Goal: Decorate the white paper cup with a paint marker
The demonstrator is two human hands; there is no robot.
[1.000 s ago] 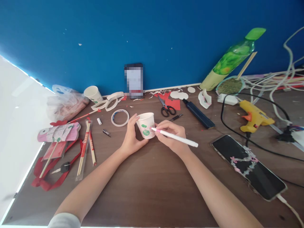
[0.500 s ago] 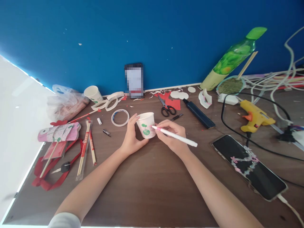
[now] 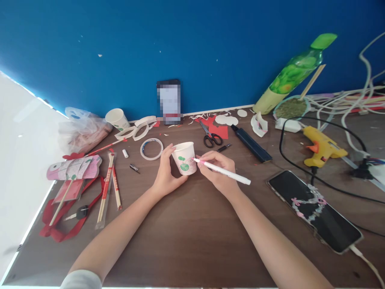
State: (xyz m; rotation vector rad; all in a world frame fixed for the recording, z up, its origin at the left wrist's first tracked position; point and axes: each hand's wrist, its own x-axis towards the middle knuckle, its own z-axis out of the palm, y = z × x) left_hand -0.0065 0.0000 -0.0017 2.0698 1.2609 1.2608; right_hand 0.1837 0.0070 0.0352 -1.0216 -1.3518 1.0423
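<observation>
A white paper cup (image 3: 184, 159) with a green plant print and faint pink marks stands slightly tilted on the brown table. My left hand (image 3: 164, 173) is wrapped around its left side, fingers behind and thumb near the base. Between the fingers and thumb of my right hand (image 3: 219, 171) is a white marker pen (image 3: 226, 172) with a pink tip. The tip meets the cup's right front wall beside the green print. A roll of tape (image 3: 152, 149) lies left of the cup, and black-handled scissors (image 3: 212, 139) lie behind my right hand on red paper.
On the right are a phone (image 3: 313, 208) with a beaded strap, a yellow glue gun (image 3: 322, 146), cables and a leaning green bottle (image 3: 296, 74). Wrapped chopsticks (image 3: 106, 192), a key (image 3: 80, 212) and a second paper cup (image 3: 117, 119) are on the left. A blue wall stands behind.
The cup is turned or tilted very slightly in my left hand, and the marker tip has shifted a little on its wall. Both hands keep their holds.
</observation>
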